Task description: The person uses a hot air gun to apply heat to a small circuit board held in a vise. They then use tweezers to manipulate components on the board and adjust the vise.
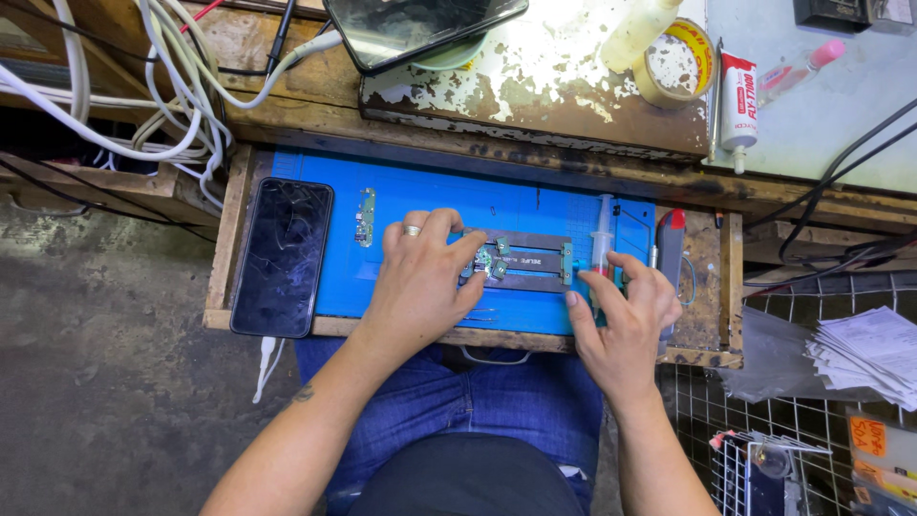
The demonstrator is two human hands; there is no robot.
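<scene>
Resting on the blue mat (pixel 420 205), our left hand (pixel 420 287) lies with its fingers loosely spread and curled, the fingertips pressing on the left end of the dark metal board holder (pixel 530 260), where a small green circuit board (pixel 487 260) is clamped; it grips nothing. Our right hand (pixel 626 320) is partly closed, thumb and forefinger drawn near each other at the holder's right end, just beside the syringe (pixel 604 229); we cannot tell whether it pinches anything. The holder sits near the middle of the mat, its long axis running left to right, parallel to the front edge of the wooden tray (pixel 707 287). The syringe stands across that line, pointing away from us. Another small green circuit board (pixel 365 217) lies on the mat well left of our hands, and a dark phone (pixel 283 256) rests face up at the tray's left edge, lengthwise toward us. Further out on the desk (pixel 535 91) are a roll of tape (pixel 680 62), a white tube (pixel 737 100) and a second phone (pixel 420 27).
</scene>
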